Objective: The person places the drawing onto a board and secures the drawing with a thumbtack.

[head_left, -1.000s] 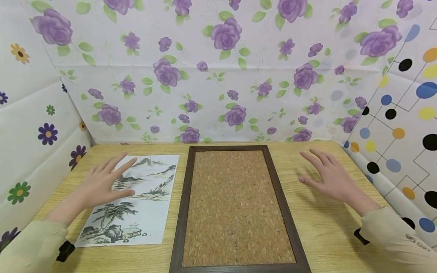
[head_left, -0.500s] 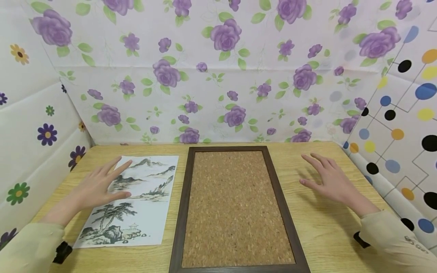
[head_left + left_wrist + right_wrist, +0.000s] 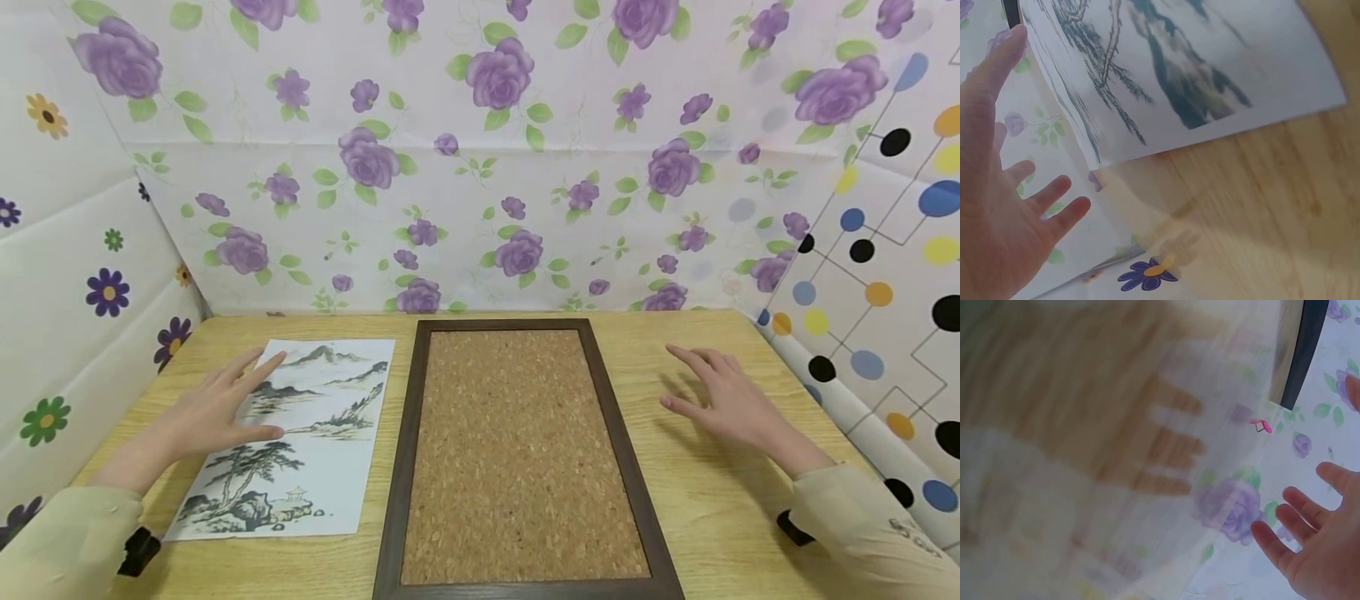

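Note:
In the head view my left hand (image 3: 213, 408) hovers over the left edge of an ink landscape painting (image 3: 330, 483) on white paper, fingers spread and holding nothing. The painting shows mountains, a pine and a small pavilion. Off to the right of a cork board (image 3: 525, 458) in a dark brown frame, my right hand (image 3: 723, 404) hangs above the table with loosely bent fingers. It holds nothing either. The left wrist view shows the painting (image 3: 1191, 69) beside the raised thumb; in the right wrist view the dark frame (image 3: 1304, 356) stands beyond the fingertips.
Both sheets lie on a wood-grain table (image 3: 637, 367). Behind it rises a wall covering with purple roses (image 3: 450, 208); patterned sheets flank the left and right sides. A small pink object (image 3: 1261, 426) shows near the frame's end in the right wrist view.
My left hand has drifted slightly left and down over the painting. The right hand's fingertips have sunk a little. Painting and cork board have stayed put.

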`<state>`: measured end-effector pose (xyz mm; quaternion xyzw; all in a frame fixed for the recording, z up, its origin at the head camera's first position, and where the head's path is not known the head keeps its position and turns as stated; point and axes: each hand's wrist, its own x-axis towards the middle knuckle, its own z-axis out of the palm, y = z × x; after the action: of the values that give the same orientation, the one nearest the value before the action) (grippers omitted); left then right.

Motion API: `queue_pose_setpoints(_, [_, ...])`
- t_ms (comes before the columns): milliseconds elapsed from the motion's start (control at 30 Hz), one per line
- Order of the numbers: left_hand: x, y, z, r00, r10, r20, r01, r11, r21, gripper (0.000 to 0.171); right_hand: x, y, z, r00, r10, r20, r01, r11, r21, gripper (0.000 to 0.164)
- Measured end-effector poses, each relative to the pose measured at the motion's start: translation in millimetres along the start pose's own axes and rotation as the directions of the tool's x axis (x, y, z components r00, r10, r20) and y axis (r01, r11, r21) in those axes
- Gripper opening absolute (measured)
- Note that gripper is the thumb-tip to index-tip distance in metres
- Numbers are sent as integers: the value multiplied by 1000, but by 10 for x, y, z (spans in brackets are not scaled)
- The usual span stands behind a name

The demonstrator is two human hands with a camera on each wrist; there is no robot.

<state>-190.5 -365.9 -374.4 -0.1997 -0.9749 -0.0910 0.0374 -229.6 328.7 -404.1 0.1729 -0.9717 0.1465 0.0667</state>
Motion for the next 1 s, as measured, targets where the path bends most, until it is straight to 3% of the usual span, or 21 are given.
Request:
queue_pose_setpoints(467, [-79,-114,48,998,-45,37,47,997,-64,120,-4,34,32,999,11,38,-11,1000,8,80])
queue_pose_setpoints(833, [-84,-139,107,987,-135,82,140,989,-55,126,10,20,22,996,-4,85,3,1000,7,81])
queue_pose_setpoints(1000, [-84,-142,96,975,-181,127,190,980,-59,125,14,42,30,995,-31,97,30,999,13,77])
